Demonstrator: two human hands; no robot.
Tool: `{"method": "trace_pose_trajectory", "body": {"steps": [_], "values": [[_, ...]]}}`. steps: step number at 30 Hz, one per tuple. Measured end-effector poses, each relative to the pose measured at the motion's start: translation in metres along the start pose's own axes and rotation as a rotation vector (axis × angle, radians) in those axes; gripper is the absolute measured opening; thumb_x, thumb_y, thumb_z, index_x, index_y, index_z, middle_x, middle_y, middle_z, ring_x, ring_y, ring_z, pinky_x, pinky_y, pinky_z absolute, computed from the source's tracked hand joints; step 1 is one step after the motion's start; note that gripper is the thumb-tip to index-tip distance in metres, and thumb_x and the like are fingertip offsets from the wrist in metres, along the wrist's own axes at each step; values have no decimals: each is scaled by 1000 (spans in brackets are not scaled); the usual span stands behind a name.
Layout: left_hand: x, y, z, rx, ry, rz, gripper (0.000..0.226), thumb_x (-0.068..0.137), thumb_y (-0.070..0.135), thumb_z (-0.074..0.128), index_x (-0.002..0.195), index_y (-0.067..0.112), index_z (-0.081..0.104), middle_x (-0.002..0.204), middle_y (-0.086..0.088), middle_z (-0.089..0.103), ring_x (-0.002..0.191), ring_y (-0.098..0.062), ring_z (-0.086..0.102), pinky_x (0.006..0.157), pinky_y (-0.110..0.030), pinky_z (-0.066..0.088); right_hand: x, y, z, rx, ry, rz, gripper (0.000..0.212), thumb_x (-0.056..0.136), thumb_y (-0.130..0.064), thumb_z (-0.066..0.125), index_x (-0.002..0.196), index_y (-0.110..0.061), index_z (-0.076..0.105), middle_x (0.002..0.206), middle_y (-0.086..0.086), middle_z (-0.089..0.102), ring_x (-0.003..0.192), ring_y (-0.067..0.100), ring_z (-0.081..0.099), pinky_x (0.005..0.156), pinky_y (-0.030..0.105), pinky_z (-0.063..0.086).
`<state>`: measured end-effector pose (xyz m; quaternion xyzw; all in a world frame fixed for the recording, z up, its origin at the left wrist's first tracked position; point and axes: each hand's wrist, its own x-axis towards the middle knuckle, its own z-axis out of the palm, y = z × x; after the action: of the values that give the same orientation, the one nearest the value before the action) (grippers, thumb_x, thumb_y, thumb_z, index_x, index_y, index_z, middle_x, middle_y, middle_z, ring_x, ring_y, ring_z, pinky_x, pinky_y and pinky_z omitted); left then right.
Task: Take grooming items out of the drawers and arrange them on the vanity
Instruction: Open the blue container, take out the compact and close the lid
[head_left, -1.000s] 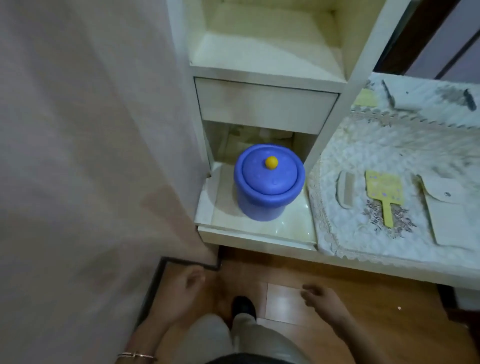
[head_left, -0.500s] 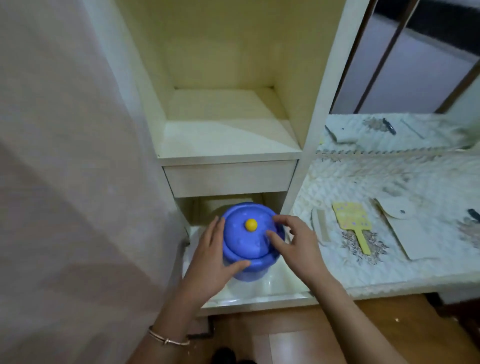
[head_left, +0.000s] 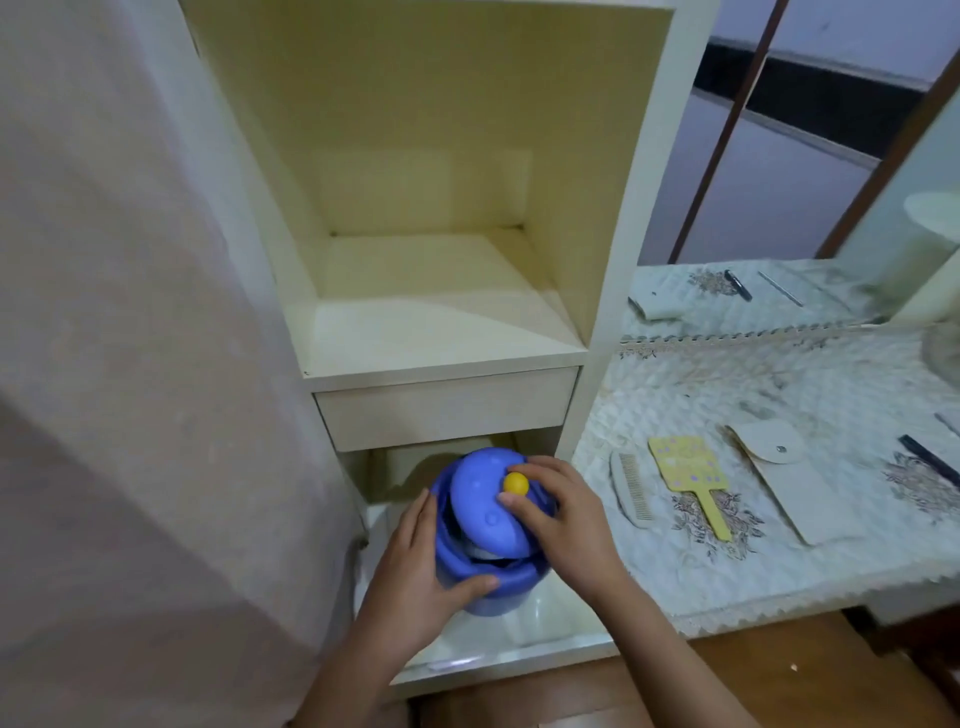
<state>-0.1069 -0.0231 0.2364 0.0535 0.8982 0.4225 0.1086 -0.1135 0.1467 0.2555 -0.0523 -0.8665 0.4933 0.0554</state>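
We steady the blue pot upright in the open drawer, left hand wrapped round its rim; our right hand grips the tilted lid.

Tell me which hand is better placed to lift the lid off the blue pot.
Right. The right hand grips the tilted lid at its yellow knob, while the left hand holds the side of the pot, probably steadying it.
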Motion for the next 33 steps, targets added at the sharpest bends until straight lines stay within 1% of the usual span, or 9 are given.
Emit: {"method": "trace_pose_trajectory", "body": {"steps": [5,9,12,16,20,24,27,30,33], "values": [[4,8,-3,47,-63,96,118,44,74,50,144,23,15,154,7,4,136,-3,13,113,-23,18,-7,10,-24,130,116,-5,20,78,-19,70,91,-33,64,108,-8,59,97,-18,50,78,-3,37],[6,11,-4,99,-122,105,106,61,61,63,145,23,10,154,11,-4,135,-1,7,110,-22,14,-19,28,-43,143,229,40,21,79,-18,70,92,-33,65,108,-13,59,99,-15,51,78,0,39],[8,6,-4,94,-111,92,104,66,54,70,145,21,11,154,12,-3,135,0,7,112,-22,13,-26,57,-52,34,306,144,22,80,-17,68,102,-19,67,111,-3,58,100,3,53,82,15,36],[8,1,-3,47,-116,77,114,55,64,71,144,21,15,153,16,2,129,6,8,110,-19,13,-26,101,-43,-176,219,342,31,82,-18,67,110,-7,63,125,10,56,112,23,52,92,27,36],[8,-2,-1,-13,-102,57,142,23,95,44,143,23,18,143,25,5,131,7,11,105,-13,13,-26,117,-26,-279,65,357,35,81,-18,67,113,-6,61,130,12,53,118,26,51,98,32,38],[6,-4,0,-55,-104,54,138,27,94,46,143,26,17,144,26,4,131,10,9,104,-11,11,-18,101,-29,-353,187,263,43,77,-18,70,116,-6,59,126,13,57,118,28,50,100,38,39],[6,-4,1,-85,-103,55,137,28,94,47,142,26,17,143,27,4,132,10,9,105,-11,11,-13,49,-33,-91,332,31,31,79,-19,69,108,-15,61,104,-6,60,103,1,55,90,15,41],[5,-4,2,-119,-119,58,132,30,93,49,141,29,16,143,27,3,131,9,9,105,-13,14,-5,-2,-25,-66,15,-168,27,79,-20,68,106,-21,62,94,-14,61,91,-6,56,79,2,38],[4,-6,4,-175,-123,77,121,32,90,53,136,38,16,140,35,3,126,21,11,100,-2,15,12,-24,-3,-401,-394,-200,37,79,-21,64,114,-11,59,112,4,63,106,17,56,86,19,39]]}}
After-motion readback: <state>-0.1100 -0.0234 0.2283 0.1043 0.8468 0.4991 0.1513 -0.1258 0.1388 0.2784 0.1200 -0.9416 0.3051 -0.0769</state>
